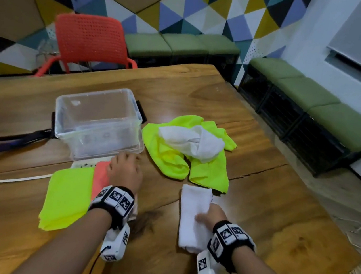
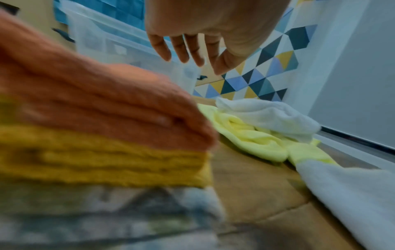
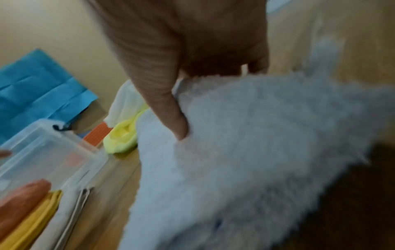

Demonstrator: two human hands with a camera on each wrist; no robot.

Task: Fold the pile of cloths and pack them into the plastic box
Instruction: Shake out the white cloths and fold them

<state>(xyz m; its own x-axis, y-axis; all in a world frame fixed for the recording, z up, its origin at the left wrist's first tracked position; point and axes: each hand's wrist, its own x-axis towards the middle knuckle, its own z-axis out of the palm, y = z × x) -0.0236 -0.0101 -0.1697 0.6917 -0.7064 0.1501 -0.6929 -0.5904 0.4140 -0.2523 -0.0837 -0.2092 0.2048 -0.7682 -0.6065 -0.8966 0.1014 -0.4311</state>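
A clear plastic box [image 1: 98, 120] stands on the wooden table [image 1: 256, 217]. Right of it lies a loose pile: neon yellow cloths [image 1: 171, 161] with a crumpled white cloth [image 1: 194, 143] on top. In front of the box sits a folded stack, with a neon yellow cloth [image 1: 66, 199] and an orange cloth [image 1: 100, 177] [image 2: 89, 101]. My left hand [image 1: 129, 157] [image 2: 188, 60] hovers over the orange cloth with straight fingers and holds nothing. My right hand [image 1: 204, 218] grips a folded white cloth [image 1: 193, 215] [image 3: 245, 152] at its right edge, thumb [image 3: 166, 101] pressed on top.
A red chair [image 1: 89, 38] stands behind the table, and green benches [image 1: 318, 103] line the walls. A white cable [image 1: 4, 181] and a black strap [image 1: 12, 138] lie at the left. A flat white item [image 3: 70, 211] lies under the folded stack. The table's right edge drops to the floor.
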